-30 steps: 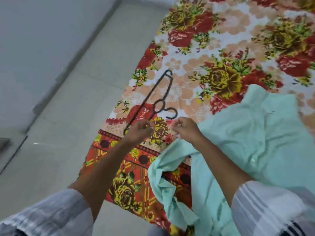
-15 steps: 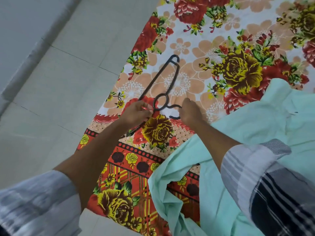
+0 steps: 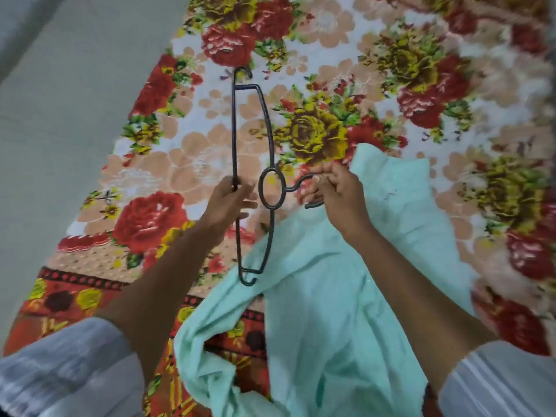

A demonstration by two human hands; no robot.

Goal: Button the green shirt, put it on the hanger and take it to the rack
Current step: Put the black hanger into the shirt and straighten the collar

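A black wire hanger point(image 3: 272, 191) is held up over the bed, its long bar running away from me and its hook pointing right. My left hand point(image 3: 230, 201) grips the straight bar near its middle. My right hand point(image 3: 337, 194) pinches the hook. The pale green shirt point(image 3: 346, 296) lies rumpled on the floral blanket under and to the right of my hands, one fold trailing toward me. The hanger's near end hangs just over the shirt's edge. I cannot see the shirt's buttons.
The floral blanket point(image 3: 316, 85) with red and yellow roses covers the bed across the middle and right. Grey tiled floor point(image 3: 60, 130) runs along the left side. The rack is not in view.
The hanger lay on the blanket a second ago; both hands have taken hold of it, lifted it and turned it so the hook points toward the shirt.
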